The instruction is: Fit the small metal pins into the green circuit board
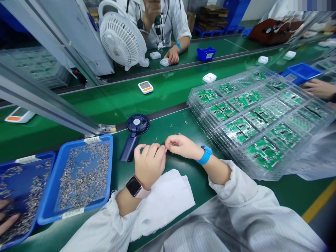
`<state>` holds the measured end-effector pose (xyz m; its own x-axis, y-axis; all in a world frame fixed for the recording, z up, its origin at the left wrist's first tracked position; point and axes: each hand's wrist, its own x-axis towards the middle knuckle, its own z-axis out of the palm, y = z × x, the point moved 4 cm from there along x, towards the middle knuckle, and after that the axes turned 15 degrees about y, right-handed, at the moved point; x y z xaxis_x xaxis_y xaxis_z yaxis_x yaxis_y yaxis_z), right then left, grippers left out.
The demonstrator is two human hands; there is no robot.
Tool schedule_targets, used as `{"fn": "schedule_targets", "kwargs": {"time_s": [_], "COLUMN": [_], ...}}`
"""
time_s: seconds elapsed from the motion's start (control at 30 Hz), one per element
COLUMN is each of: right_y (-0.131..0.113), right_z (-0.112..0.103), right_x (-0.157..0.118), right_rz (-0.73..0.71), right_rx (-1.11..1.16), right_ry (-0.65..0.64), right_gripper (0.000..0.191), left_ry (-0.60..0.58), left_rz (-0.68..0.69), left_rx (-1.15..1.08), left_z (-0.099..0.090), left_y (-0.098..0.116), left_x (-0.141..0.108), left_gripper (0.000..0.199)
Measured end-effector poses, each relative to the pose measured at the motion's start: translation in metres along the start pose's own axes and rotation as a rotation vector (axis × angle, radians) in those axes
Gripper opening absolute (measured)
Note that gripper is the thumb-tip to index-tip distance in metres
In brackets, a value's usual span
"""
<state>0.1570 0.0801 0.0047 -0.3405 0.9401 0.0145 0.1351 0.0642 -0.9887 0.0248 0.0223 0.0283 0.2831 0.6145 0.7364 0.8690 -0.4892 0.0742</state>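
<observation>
My left hand (150, 161), with a watch on its wrist, is closed in a pinch above the green table. Its fingertips meet those of my right hand (183, 146), also pinched, with a blue band on the wrist. A tiny metal piece (166, 148) shows between the fingertips; which hand grips it is hard to tell. Several small metal pieces (186, 122) lie just beyond my hands. White paper (168, 203) is under my left wrist. Left of my hands lies a dark blue handheld fan (130, 147).
Blue trays (111, 168) of small metal parts stand at left, another person's hand (7, 217) in the farther one. Stacked clear trays (231, 140) with green circuit boards fill the right. Beyond runs a green conveyor (173, 89) with white devices. A person works opposite beside a white fan (123, 38).
</observation>
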Motion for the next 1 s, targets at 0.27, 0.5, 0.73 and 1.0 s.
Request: {"fn": "schedule_targets", "kwargs": {"time_s": [0.27, 0.5, 0.73, 1.0], "right_y": [0.003, 0.004, 0.003, 0.002], "right_z": [0.001, 0.000, -0.004, -0.006], "right_x": [-0.001, -0.002, 0.000, -0.001], "right_rz": [0.015, 0.011, 0.033, 0.003], "right_rx": [-0.051, -0.083, -0.088, -0.125], "right_ry": [-0.020, 0.000, 0.007, 0.086], "right_gripper": [0.007, 0.008, 0.008, 0.006], "left_ry": [-0.144, -0.214, -0.192, -0.098], "left_rz": [-0.166, -0.347, -0.591, -0.467], "left_rx": [-0.125, -0.291, -0.572, -0.430], "left_z": [0.002, 0.008, 0.014, 0.008], "left_y": [-0.002, -0.005, -0.015, -0.010], "left_x": [-0.001, -0.002, -0.004, 0.001], "left_gripper": [0.018, 0.019, 0.021, 0.010]}}
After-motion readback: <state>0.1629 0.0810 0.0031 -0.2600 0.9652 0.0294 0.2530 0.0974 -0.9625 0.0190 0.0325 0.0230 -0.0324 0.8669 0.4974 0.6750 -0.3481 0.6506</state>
